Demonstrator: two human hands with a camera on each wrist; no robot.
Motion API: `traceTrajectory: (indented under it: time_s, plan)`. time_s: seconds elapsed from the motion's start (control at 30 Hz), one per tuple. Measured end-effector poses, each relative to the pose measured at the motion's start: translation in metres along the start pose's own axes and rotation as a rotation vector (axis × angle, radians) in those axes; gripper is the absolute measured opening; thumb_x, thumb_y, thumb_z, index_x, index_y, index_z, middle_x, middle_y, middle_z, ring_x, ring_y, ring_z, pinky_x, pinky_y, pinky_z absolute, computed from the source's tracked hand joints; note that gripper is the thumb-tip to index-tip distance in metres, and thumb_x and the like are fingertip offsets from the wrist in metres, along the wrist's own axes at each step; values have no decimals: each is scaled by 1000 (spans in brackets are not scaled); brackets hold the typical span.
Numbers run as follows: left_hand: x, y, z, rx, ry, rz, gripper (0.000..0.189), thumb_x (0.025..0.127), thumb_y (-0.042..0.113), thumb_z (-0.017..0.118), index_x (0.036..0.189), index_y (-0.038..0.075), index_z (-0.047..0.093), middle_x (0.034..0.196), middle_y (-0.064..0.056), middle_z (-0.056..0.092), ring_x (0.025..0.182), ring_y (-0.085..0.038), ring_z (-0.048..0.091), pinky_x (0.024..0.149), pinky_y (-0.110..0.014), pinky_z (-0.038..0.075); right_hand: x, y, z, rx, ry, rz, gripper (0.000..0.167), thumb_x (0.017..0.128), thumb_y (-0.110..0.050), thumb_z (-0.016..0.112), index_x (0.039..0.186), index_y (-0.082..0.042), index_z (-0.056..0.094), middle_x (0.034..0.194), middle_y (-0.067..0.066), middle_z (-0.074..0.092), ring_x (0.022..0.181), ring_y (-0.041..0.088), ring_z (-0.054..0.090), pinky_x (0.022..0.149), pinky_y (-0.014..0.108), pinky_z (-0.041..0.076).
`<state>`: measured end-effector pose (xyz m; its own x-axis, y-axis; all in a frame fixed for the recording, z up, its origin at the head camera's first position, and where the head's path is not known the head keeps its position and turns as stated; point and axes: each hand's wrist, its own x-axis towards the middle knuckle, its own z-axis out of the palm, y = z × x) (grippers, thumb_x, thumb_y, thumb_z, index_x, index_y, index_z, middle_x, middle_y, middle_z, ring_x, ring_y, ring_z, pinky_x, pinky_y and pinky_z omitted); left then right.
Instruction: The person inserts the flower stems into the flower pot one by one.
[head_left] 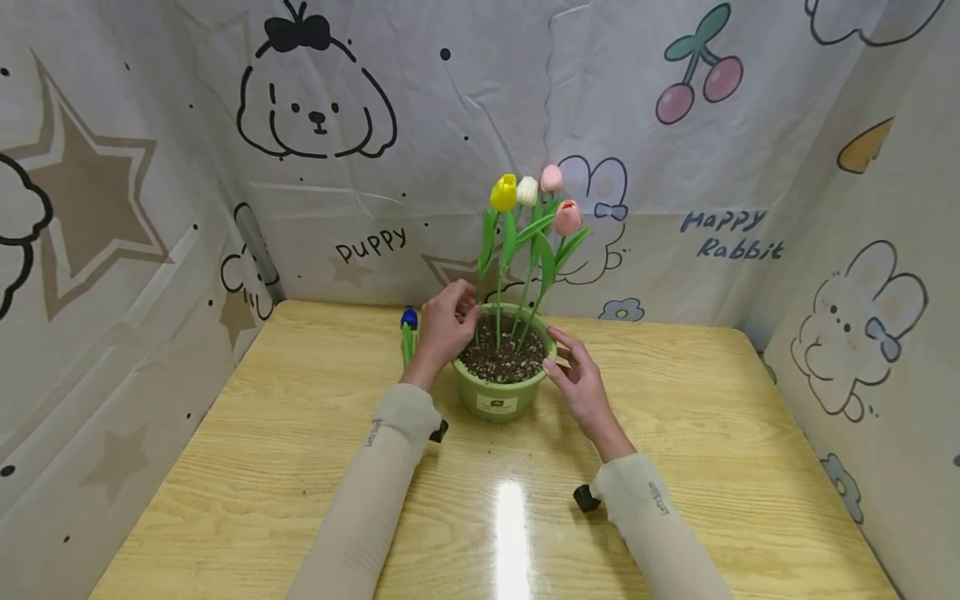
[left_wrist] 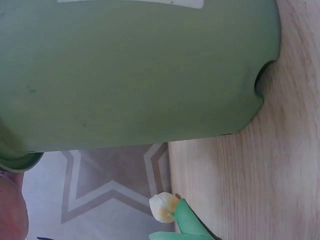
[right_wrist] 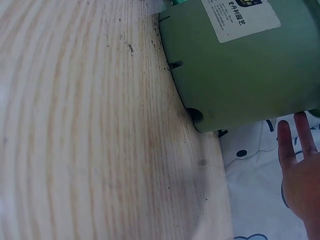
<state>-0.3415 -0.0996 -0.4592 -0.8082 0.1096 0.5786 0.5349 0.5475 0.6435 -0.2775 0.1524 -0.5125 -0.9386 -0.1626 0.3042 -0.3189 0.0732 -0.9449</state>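
A green flowerpot (head_left: 497, 396) filled with dark soil (head_left: 498, 362) stands on the wooden table. Four tulips rise from it: a yellow tulip (head_left: 503, 192), a white tulip (head_left: 527, 192) and two pink tulips (head_left: 567, 218). At the left rim my left hand (head_left: 447, 325) pinches the leftmost stem low down, thumb and forefinger close together. My right hand (head_left: 581, 383) holds the right rim, with the thumb at the front and fingers along the outside. The right wrist view shows two of its fingers (right_wrist: 286, 145) beside the pot wall.
Left of the pot, partly behind my left arm, is a blue tulip (head_left: 408, 318) with green leaves. The left wrist view also shows a pale cream tulip (left_wrist: 164, 207) by the table. Printed cloth (head_left: 465, 108) hangs behind the table and along both sides.
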Motion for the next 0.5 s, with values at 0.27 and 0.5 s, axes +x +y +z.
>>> traceTrajectory:
  time_s: [0.27,0.5]
  plan:
    - [1,2,2,-41,2,-5,18,99,8,67,117,3,66,103,-12,71,88,-23,71,77,-34,64,0,0,-1,13,6,-14,54,104,-6,60,156,-8,43,162,14,39,139,37,47,104,18,48]
    - [2,3,4,-47,56,-42,26,96,6,68,122,5,66,98,-8,71,85,-21,71,76,-34,64,0,1,-1,22,-7,-23,53,105,-5,58,156,-7,43,162,14,38,139,37,47,104,17,48]
